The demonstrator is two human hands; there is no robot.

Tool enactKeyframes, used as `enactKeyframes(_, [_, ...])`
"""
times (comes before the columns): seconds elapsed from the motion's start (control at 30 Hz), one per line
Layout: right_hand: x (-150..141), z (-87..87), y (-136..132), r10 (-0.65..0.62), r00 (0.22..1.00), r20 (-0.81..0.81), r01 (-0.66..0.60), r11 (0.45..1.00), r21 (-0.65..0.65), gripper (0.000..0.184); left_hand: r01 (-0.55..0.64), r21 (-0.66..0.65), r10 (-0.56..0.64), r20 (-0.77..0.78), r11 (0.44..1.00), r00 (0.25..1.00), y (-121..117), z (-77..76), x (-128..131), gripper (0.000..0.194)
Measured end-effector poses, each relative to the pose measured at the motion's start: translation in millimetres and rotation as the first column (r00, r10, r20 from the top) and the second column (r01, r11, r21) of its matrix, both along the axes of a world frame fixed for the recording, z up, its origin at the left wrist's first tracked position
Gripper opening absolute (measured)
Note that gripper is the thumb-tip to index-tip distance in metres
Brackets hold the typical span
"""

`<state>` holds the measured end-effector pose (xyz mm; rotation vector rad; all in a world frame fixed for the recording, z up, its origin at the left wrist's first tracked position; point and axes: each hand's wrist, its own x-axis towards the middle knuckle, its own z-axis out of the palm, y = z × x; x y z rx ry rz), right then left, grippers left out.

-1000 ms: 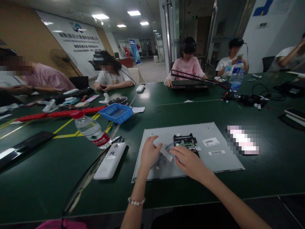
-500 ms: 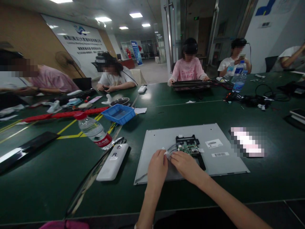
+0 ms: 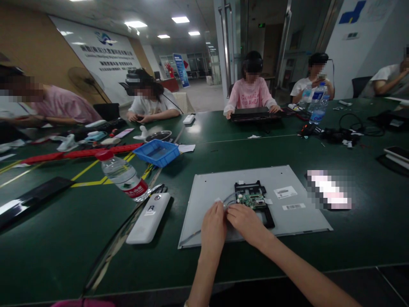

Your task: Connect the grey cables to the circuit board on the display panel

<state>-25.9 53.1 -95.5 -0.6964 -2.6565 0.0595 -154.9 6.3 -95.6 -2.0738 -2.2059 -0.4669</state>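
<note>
A grey flat display panel [image 3: 211, 183] lies on the green table, its back side up. Mounted on it is a black plastic frame [image 3: 270, 215] with a green circuit board [image 3: 252, 200]. A thin grey cable [image 3: 229, 198] curves from the board to my fingers. My left hand [image 3: 213, 224] pinches the cable, next to a scrap of white tape [image 3: 217, 200]. Close against it, my right hand [image 3: 247, 221] is also closed on the cable, with its fingertips tucked under. Exactly where each fingertip grips is hidden.
Left of the panel are a white power bank [image 3: 149, 219], a water bottle [image 3: 123, 177] and a blue tray [image 3: 157, 153]. A phone [image 3: 330, 189] lies to the right. Across the table, a person in pink [image 3: 252, 94] holds a dark panel; several other people sit around.
Both hands stay together at the cable. The white tape that stood between my fingertips now shows beside the left fingertips. My view has shifted slightly.
</note>
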Motion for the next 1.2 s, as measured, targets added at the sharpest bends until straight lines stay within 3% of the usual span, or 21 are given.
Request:
enactKeyframes(0.13, [6.8, 2.0, -8.6, 0.03, 0.999, -0.017, -0.03, 0.999, -0.022, 0.024, -0.005, 0.005, 0.005, -0.033, 1.0, 0.999, 0.8, -2.8, -0.5, 0.029])
enactKeyframes(0.3, [26.4, 6.9, -29.3, 0.045, 0.999, -0.031, -0.048, 0.992, -0.115, 0.066, -0.031, -0.035, 0.031, -0.006, 0.999, 1.0, 2.5, -3.6, 0.5, 0.032])
enactKeyframes(0.43, [36.3, 6.9, -40.8, 0.042, 0.999, -0.021, -0.045, 0.982, -0.182, 0.077, -0.047, -0.043, 0.047, 0.008, 0.998, 0.999, 4.6, -5.1, 1.1, 0.036])
enactKeyframes(0.57, [41.4, 9.4, -46.6, 0.032, 0.999, -0.037, -0.04, 0.972, -0.231, 0.071, -0.047, -0.02, 0.047, 0.015, 0.999, 0.999, 3.0, -6.4, 1.6, 0.046])
enactKeyframes(0.7, [59.3, 17.1, -44.4, 0.027, 0.995, -0.094, -0.053, 0.955, -0.291, 0.052, -0.026, 0.021, 0.026, 0.025, 0.999, 0.999, -0.9, -6.5, 2.7, 0.052])
enactKeyframes(0.8, [87.1, 17.2, -28.9, -0.13, 0.979, -0.159, 0.065, 0.931, -0.36, 0.039, -0.017, 0.061, 0.015, 0.031, 0.998, 0.999, -2.3, -4.4, 4.1, 0.045])
enactKeyframes(0.9, [120.3, 8.6, -0.4, -0.341, 0.914, -0.222, 0.22, 0.874, -0.434, 0.033, -0.017, 0.101, 0.014, 0.029, 0.995, 0.999, -3.3, 0.9, 5.8, 0.034])
enactKeyframes(1.0, [145.3, -0.5, 29.8, -0.447, 0.865, -0.227, 0.306, 0.83, -0.466, 0.03, -0.003, 0.161, -0.001, 0.027, 0.987, 1.0, -6.2, 8.4, 8.1, 0.03])
enactKeyframes(1.1, [153.1, -1.8, 47.6, -0.408, 0.897, -0.173, 0.302, 0.848, -0.435, 0.032, 0.067, 0.164, -0.068, -0.001, 0.984, 0.998, -10.1, 14.9, 10.0, 0.029])
enactKeyframes(1.2, [146.7, 1.9, 50.1, -0.32, 0.94, -0.116, 0.259, 0.894, -0.366, 0.032, 0.13, 0.086, -0.125, -0.057, 0.988, 0.99, -11.5, 17.9, 11.0, 0.029])
